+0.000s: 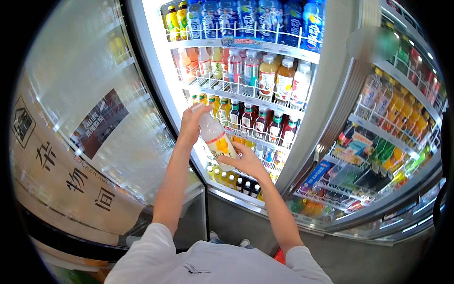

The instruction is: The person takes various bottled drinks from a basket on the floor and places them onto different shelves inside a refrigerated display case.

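A plastic drink bottle [217, 136] with a pale label and yellow print is tilted between my hands, before the lit shelves of a drinks fridge. Around its capped top end my left hand [193, 122] is closed, hiding the cap. My right hand [246, 161] grips the lower end, thumb over the label. Behind the bottle is a wire-fronted shelf [232, 94] with fruit drinks; below it, dark bottles [247, 119] with red and green caps stand in a row.
The glass fridge door [142, 170] stands open on the left. Large blue bottles [227, 17] fill the upper shelf. To the right, past a grey frame [330, 88], is another stocked fridge [386, 142]. Small bottles [239, 183] stand at the bottom, above the dark floor [227, 216].
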Tool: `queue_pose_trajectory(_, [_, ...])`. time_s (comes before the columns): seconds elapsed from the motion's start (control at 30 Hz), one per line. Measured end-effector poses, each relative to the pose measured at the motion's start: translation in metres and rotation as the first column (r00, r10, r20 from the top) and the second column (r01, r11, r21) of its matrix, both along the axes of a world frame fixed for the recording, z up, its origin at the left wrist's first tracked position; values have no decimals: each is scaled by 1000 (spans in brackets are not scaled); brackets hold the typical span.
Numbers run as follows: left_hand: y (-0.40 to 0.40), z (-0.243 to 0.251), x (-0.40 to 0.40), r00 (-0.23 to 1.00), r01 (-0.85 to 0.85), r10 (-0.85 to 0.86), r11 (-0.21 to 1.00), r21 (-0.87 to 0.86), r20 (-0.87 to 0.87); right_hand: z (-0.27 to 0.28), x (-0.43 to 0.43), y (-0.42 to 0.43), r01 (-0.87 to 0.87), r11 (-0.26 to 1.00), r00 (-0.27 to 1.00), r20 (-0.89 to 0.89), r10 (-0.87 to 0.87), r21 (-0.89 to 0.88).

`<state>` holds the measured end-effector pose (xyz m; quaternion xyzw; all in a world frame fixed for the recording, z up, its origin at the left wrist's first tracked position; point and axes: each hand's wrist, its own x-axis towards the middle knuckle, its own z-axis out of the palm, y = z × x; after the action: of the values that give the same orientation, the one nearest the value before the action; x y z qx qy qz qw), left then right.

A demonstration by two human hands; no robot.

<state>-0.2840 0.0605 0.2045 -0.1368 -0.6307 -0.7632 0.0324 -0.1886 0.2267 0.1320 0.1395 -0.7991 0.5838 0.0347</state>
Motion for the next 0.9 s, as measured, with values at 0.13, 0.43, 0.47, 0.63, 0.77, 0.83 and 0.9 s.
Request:
queue_pose_trajectory(0.13, [-11, 6, -81, 964, 68, -128, 965, 252, 232, 38, -49, -9, -165, 946, 963, 163, 216, -278])
queue_pose_trajectory(0.43, [-56, 20, -211, 999, -39, 48, 929, 369, -16, 35, -221, -39, 86, 989, 950, -308, -45, 124])
queue_pose_trajectory(0.47, [-64, 37, -209, 989, -50, 92, 946, 319, -119, 47, -233, -44, 95, 982, 951, -307, -40, 164])
queue_pose_trajectory(0.63, [-53, 90, -181, 802, -395, 262, 906, -149, -536, 78, -318, -58, 243, 935, 773, -634, -25, 260])
queue_pose_trajectory(0.77, [-30, 75, -196, 607, -612, 298, 767, -193, -737, 80, -377, -58, 283, 952, 655, -749, -103, 116])
queue_pose_trajectory(0.83, [-26, 64, -206, 592, -650, 301, 726, -223, -748, 74, -387, -63, 343, 919, 710, -694, -119, 193])
queue_pose_trajectory(0.9, [-26, 55, -219, 588, -641, 264, 729, -241, -764, 72, -388, -69, 431, 761, 801, -594, -75, 485])
